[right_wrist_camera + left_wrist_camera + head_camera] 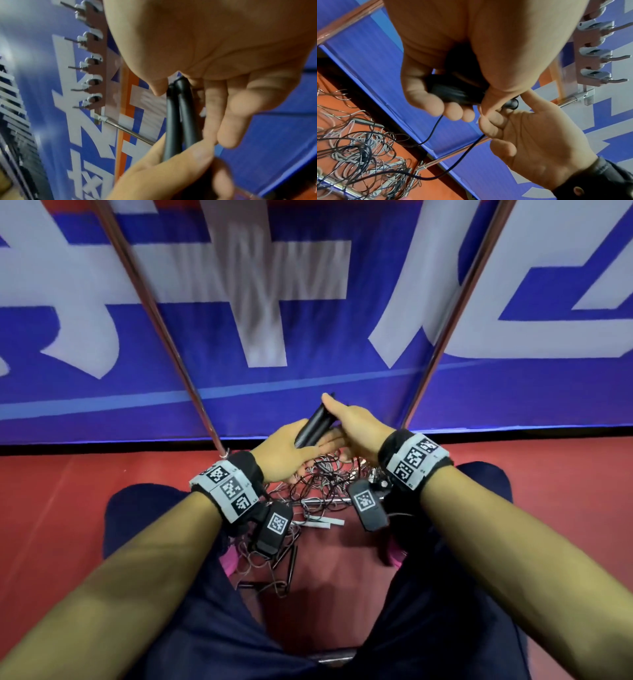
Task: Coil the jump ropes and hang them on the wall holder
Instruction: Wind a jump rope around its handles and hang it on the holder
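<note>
Two black jump rope handles [312, 422] lie side by side between my hands, low in front of the blue banner. My left hand [291, 451] grips their lower part, fingers curled round them [453, 93]. My right hand [349, 419] holds their upper ends between thumb and fingers [181, 115]. A thin black cord [435, 128] hangs from the handles down to a tangled pile of black and grey ropes [322, 477] on the red floor. The wall holder [597, 56], a brown strip with several metal hooks, shows high up in both wrist views [92, 67]; nothing hangs on it.
Two slanted metal poles [154, 313] [455, 313] rise in front of the blue and white banner [274, 378]. A metal base bar [325, 501] runs under the rope pile. My knees in dark trousers [144, 508] flank the pile.
</note>
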Tool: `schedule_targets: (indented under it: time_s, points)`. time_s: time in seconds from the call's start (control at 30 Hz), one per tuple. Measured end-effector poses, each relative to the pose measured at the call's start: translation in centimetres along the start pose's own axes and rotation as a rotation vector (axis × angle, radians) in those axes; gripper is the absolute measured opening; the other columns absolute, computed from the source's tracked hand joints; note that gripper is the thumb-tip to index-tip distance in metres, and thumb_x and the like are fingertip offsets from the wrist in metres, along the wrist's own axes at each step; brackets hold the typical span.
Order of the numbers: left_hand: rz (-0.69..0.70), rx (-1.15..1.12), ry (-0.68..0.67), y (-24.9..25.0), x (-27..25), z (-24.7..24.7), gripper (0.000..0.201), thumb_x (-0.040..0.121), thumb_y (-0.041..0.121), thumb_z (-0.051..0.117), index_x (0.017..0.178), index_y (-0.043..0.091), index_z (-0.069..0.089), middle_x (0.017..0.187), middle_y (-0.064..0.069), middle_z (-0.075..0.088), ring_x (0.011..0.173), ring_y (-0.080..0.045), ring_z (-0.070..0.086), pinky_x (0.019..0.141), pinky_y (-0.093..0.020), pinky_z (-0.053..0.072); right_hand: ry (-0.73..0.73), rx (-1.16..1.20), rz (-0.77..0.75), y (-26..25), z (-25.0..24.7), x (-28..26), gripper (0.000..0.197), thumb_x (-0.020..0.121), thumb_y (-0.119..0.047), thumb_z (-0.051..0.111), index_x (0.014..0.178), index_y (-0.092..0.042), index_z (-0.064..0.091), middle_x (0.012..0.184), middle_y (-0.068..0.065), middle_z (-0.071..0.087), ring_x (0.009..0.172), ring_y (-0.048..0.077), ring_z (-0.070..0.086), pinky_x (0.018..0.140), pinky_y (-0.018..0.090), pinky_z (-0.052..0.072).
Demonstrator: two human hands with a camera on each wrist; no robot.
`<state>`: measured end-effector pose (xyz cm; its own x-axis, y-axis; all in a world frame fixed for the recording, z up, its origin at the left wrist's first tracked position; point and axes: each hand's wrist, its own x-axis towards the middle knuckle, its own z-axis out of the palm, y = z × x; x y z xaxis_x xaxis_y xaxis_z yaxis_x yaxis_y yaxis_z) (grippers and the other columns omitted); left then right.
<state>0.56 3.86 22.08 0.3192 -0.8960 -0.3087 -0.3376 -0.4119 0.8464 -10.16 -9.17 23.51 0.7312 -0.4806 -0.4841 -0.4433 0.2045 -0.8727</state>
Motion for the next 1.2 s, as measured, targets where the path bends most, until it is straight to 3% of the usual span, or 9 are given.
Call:
schedule_targets:
  time_s: [0.1, 0.17, 0.23, 0.33, 0.47, 0.63, 0.73, 0.93, 1.2]
  points:
    - [0.003, 0.054, 0.030, -1.7, 1.2, 0.1, 0.024, 0.099, 0.010, 0.060, 0.121, 0.007, 0.051, 0.076, -0.014, 0.058, 0.050, -0.020, 0.052, 0.040, -0.026, 0.043, 0.084, -0.178, -0.026, 0.8, -2.0, 1.4, 0.055, 0.093, -0.057, 0.053, 0.075, -0.006, 0.061, 0.066, 0.016, 0.069, 0.053, 0.027, 0.062, 0.051, 0.026, 0.042]
    - [-0.013, 0.042, 0.023, -3.0, 1.8, 0.3, 0.017, 0.098, 0.009, 0.061, 0.111, 0.015, 0.054, 0.067, -0.006, 0.057, 0.045, -0.015, 0.050, 0.039, -0.026, 0.041, 0.214, -0.187, -0.138, 2.2, -3.1, 2.9, 0.029, 0.093, -0.027, 0.059, 0.070, -0.010, 0.056, 0.059, 0.010, 0.061, 0.051, 0.024, 0.056, 0.048, 0.023, 0.039]
    - [-0.028, 0.026, 0.026, -4.2, 2.2, 0.4, 0.022, 0.096, 0.007, 0.064, 0.098, 0.026, 0.053, 0.059, 0.002, 0.053, 0.039, -0.010, 0.046, 0.039, -0.024, 0.039, 0.292, -0.164, -0.259, 3.6, -3.6, 4.2, 0.017, 0.086, 0.002, 0.058, 0.091, -0.015, 0.059, 0.081, 0.005, 0.059, 0.065, 0.019, 0.052, 0.053, 0.024, 0.041]
    - [-0.080, -0.039, 0.034, -5.6, 2.5, 1.1, 0.020, 0.095, 0.007, 0.067, 0.095, 0.023, 0.055, 0.060, 0.000, 0.054, 0.039, -0.010, 0.045, 0.037, -0.021, 0.037, 0.108, -0.433, -0.328, 6.1, -2.7, 5.6, 0.063, 0.081, 0.009, 0.067, 0.134, -0.020, 0.050, 0.129, 0.004, 0.050, 0.097, 0.008, 0.052, 0.079, 0.021, 0.047]
    - [-0.182, -0.137, -0.016, -7.0, 2.6, 2.0, 0.018, 0.096, 0.012, 0.066, 0.112, 0.010, 0.060, 0.065, 0.001, 0.055, 0.045, -0.011, 0.047, 0.040, -0.022, 0.037, 0.119, -0.448, -0.421, 8.3, -1.2, 6.6, 0.032, 0.088, 0.000, 0.066, 0.090, -0.028, 0.050, 0.123, 0.008, 0.061, 0.106, 0.018, 0.062, 0.100, 0.040, 0.048]
    - [-0.165, -0.342, -0.057, -6.8, 3.0, 2.0, 0.015, 0.098, 0.009, 0.061, 0.112, 0.002, 0.059, 0.064, 0.002, 0.053, 0.050, -0.014, 0.046, 0.039, -0.020, 0.033, 0.107, -0.194, -0.388, 7.5, -2.3, 7.2, 0.034, 0.093, 0.011, 0.049, 0.089, -0.021, 0.039, 0.065, 0.002, 0.042, 0.049, 0.008, 0.033, 0.046, 0.018, 0.031]
    - [-0.151, -0.435, -0.117, -6.3, 2.9, 2.1, 0.010, 0.099, 0.008, 0.060, 0.108, 0.006, 0.060, 0.066, 0.000, 0.051, 0.050, -0.014, 0.046, 0.040, -0.021, 0.030, 0.025, -0.076, -0.387, 6.9, -2.2, 6.8, 0.037, 0.089, 0.011, 0.055, 0.104, -0.022, 0.052, 0.072, 0.003, 0.045, 0.058, 0.009, 0.039, 0.057, 0.017, 0.038]
    - [-0.163, -0.470, -0.121, -6.4, 3.1, 1.9, 0.008, 0.099, 0.012, 0.060, 0.096, 0.008, 0.054, 0.066, -0.002, 0.053, 0.050, -0.017, 0.050, 0.039, -0.020, 0.031, -0.001, 0.052, -0.318, 6.3, -1.8, 7.3, 0.005, 0.077, -0.010, 0.055, 0.078, -0.012, 0.051, 0.067, 0.010, 0.049, 0.066, 0.022, 0.046, 0.068, 0.033, 0.039]
    - [-0.245, -0.596, -0.042, -4.8, 2.6, 2.6, 0.019, 0.101, 0.012, 0.055, 0.083, 0.014, 0.049, 0.064, -0.001, 0.050, 0.049, -0.012, 0.044, 0.040, -0.018, 0.024, 0.080, -0.044, -0.384, 5.8, -1.7, 6.5, 0.031, 0.099, -0.014, 0.045, 0.069, -0.017, 0.053, 0.048, -0.003, 0.045, 0.044, 0.013, 0.033, 0.042, 0.021, 0.026]
